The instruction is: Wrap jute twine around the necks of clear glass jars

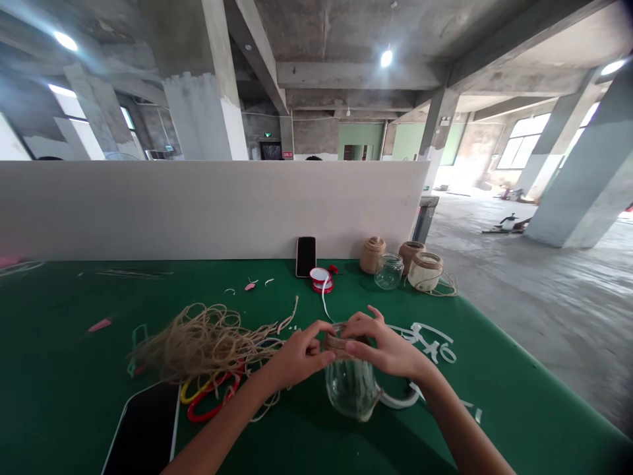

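Observation:
A clear glass jar point(350, 388) stands tilted in front of me, with brown twine point(337, 344) wound around its neck. My left hand point(301, 354) closes on the left side of the neck, thumb and index finger pinching at the twine. On the opposite side, my right hand point(388, 344) grips the rim, its thumb pressed on the wrapped band and one finger raised. My palms hide part of the mouth. Left of the jar lies a loose heap of twine point(198, 346), beside scissors with red and yellow handles point(205, 412).
Behind the jar are red-rimmed tape rolls point(321, 277) and a phone point(306, 256) leaning on the white partition point(212, 211). Bare glass point(389, 272) and twine-wrapped jars point(372, 254) stand at the back right. White tape strips point(435, 343) lie rightward; a tablet point(143, 429) lies front left.

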Demonstrator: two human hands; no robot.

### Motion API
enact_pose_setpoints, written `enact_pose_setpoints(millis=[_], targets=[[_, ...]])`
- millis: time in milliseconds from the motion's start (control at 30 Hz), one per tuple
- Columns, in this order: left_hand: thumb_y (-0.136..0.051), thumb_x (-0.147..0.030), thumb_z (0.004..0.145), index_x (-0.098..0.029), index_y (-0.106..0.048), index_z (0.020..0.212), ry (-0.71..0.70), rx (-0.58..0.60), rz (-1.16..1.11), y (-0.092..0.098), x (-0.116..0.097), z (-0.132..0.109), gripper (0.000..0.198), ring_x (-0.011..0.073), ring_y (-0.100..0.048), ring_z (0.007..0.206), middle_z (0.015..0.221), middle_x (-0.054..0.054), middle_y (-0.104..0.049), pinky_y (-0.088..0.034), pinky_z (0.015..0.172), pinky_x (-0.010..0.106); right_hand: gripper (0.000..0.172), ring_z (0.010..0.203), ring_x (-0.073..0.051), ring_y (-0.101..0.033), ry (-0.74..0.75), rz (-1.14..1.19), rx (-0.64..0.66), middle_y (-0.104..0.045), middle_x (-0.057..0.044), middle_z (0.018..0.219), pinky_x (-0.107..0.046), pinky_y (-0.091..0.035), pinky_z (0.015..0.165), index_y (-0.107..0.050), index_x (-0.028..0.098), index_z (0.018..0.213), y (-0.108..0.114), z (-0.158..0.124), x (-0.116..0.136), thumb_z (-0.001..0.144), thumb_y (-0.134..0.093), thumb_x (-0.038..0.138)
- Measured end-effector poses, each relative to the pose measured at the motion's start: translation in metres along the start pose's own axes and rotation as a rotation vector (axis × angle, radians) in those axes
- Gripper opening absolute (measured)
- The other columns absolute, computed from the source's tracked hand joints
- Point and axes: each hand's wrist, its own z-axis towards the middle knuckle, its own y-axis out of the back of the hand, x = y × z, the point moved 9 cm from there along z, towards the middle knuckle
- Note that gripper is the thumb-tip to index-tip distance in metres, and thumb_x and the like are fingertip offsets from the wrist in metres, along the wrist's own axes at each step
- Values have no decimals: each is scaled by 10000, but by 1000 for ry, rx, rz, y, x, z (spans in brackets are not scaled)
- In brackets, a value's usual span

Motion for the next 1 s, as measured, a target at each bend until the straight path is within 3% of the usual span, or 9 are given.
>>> enact_pose_setpoints(millis=[100, 267, 467, 667, 767, 867, 1000], targets=[[-462, -348, 867, -210, -452, 1120, 8, -49, 85, 0, -6, -1, 288, 88, -299, 463, 518, -94, -284, -205, 467, 197, 259, 919, -184, -540, -22, -59, -60, -595, 1, 758, -521, 46, 1040, -620, 205, 760, 1, 2, 2, 886, -468, 371], [-510, -361, 843, -210, -385, 1226, -13, -32, 131, 3, -8, -2, 431, 90, -314, 466, 519, -99, -306, -204, 477, 197, 241, 925, -184, -542, -23, -17, -32, -587, -4, 812, -529, 18, 1047, -596, 202, 736, 0, 2, -1, 881, -483, 360], [-516, -411, 832, -223, -409, 1218, -14, -74, 176, 29, 1, -3, 442, 83, -289, 472, 542, -98, -282, -198, 482, 191, 252, 945, -185, -548, -1, 94, -41, -593, -27, 917, -471, -40, 1078, -591, 195, 822, 7, -1, -16, 888, -464, 402], [-519, -375, 830, -218, -461, 1203, -29, -87, 147, 38, 10, -2, 408, 83, -278, 470, 514, -99, -271, -199, 479, 189, 340, 946, -198, -546, 84, 239, -12, -595, -71, 976, -384, -320, 960, -608, 157, 884, -5, 6, -27, 886, -446, 456], [-517, -354, 827, -216, -461, 1220, -14, -49, 116, 34, 13, -1, 420, 83, -280, 469, 512, -97, -282, -209, 476, 189, 365, 919, -189, -540, 132, 295, 13, -592, -83, 963, -332, -392, 870, -613, 138, 876, -9, 8, -27, 890, -434, 456], [-502, -356, 833, -210, -465, 1212, -12, -5, 78, 29, 11, 0, 408, 83, -278, 468, 521, -93, -279, -210, 472, 190, 330, 935, -197, -538, 113, 294, 30, -585, -78, 980, -363, -348, 934, -616, 151, 877, -7, 7, -28, 874, -467, 445], [-502, -366, 834, -205, -452, 1175, -34, -3, 50, 20, 0, -2, 380, 79, -258, 468, 536, -93, -263, -193, 472, 193, 285, 898, -185, -551, 14, 162, 28, -576, -29, 895, -484, -76, 1061, -612, 178, 804, -5, 4, -23, 876, -473, 416]])
